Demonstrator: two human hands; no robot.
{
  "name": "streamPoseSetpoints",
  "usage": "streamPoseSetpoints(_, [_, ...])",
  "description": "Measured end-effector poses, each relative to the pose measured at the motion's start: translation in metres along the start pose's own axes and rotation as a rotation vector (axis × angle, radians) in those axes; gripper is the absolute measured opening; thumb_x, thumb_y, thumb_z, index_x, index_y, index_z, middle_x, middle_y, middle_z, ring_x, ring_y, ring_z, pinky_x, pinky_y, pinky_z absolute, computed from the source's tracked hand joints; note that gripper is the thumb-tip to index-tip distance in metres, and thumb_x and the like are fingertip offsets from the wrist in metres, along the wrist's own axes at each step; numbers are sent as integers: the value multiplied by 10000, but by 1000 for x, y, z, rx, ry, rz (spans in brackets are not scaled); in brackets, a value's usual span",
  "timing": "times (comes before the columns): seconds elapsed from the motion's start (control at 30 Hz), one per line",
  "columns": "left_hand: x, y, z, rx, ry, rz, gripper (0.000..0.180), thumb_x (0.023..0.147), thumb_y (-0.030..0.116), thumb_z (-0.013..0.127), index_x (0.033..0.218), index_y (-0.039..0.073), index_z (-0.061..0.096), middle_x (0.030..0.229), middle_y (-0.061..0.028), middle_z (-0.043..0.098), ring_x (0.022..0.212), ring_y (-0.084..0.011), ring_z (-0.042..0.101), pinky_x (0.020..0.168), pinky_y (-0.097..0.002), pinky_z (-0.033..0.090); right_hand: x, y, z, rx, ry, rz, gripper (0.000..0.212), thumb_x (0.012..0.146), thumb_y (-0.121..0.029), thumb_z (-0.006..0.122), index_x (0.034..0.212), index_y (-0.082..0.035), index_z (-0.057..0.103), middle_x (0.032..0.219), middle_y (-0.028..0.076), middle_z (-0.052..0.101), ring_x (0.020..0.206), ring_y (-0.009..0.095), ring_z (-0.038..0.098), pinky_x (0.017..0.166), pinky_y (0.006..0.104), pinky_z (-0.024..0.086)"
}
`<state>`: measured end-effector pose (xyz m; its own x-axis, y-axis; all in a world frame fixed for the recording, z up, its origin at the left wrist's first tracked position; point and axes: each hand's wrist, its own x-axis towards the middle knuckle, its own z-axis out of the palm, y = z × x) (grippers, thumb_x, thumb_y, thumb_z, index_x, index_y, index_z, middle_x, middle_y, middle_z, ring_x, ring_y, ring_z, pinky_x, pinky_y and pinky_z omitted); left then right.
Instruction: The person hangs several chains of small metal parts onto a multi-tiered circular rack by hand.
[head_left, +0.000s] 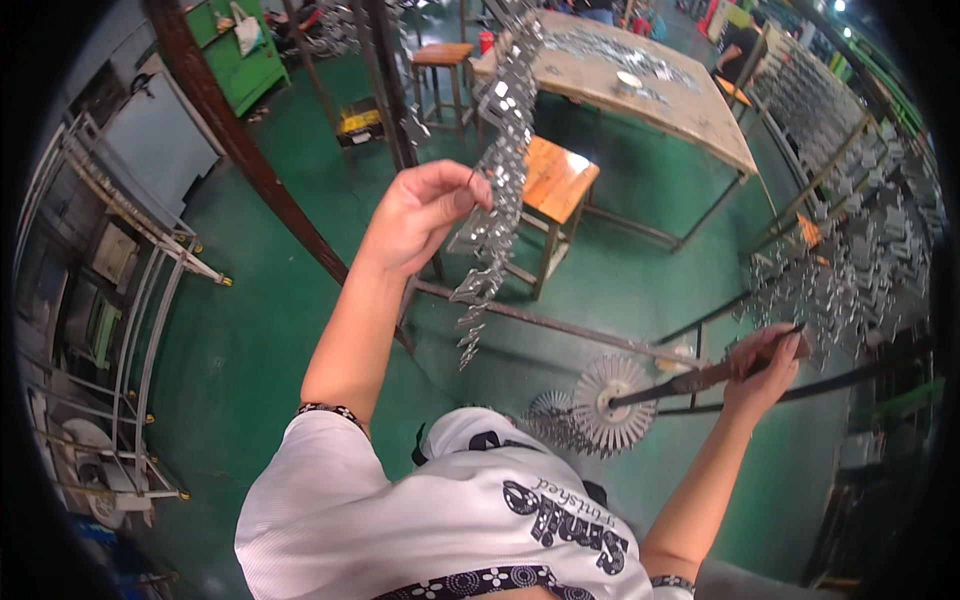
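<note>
A long hanging string of small, shiny bent metal parts (505,150) runs down in front of me, left of centre. My left hand (420,215) is at its side, thumb and fingers pinched on a metal part there; how the part is fastened is hidden. Off to the right, my right hand (765,375) is closed around the upper end of a rusty brown bar (690,382). A small dark edge shows at those fingertips, too blurred to name. Around the bar's lower end sits a round fan of flat metal pieces (612,370), with a second, darker fan (552,408) beside it.
Dense rows of hanging metal parts (850,270) fill the right side. Ahead are a worktable (640,85) with loose parts and a wooden stool (560,180). A brown post (235,140) slants on the left, past which stands a wheeled rack (150,330). A person (738,50) is far off.
</note>
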<state>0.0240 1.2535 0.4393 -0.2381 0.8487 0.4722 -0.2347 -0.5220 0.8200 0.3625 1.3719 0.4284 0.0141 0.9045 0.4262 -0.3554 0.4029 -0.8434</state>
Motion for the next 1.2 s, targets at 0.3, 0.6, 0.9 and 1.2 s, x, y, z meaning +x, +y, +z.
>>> streamPoseSetpoints(0.3, [-83,-140,-5,21,-268,-336,70,699,-73,554,729,-17,583,771,-93,569,742,-159,535,657,-256,429,-3,-4,2,17,-80,-59,385,846,-384,437,704,-28,393,507,13,355,358,74,310,318,208,229])
streamPoseSetpoints(0.6, [-129,-269,7,37,-504,-625,94,718,-41,562,802,-19,600,817,-70,587,768,-136,550,704,-251,437,-4,-6,-9,20,-151,2,495,786,-532,438,677,-53,375,481,-1,323,359,78,293,328,214,232])
streamPoseSetpoints(0.9, [-151,-339,20,178,-754,-684,154,696,108,623,825,24,619,793,-55,632,735,-129,584,692,-254,444,-3,-10,-21,1,-212,21,543,755,-597,419,673,-63,362,465,4,333,356,89,303,336,222,240])
streamPoseSetpoints(1.2, [-156,-355,30,281,-808,-768,138,686,79,614,815,31,623,788,-46,630,734,-122,573,669,-246,442,-2,-10,-26,31,-270,33,553,751,-601,419,667,-58,363,464,14,349,362,96,312,340,226,249])
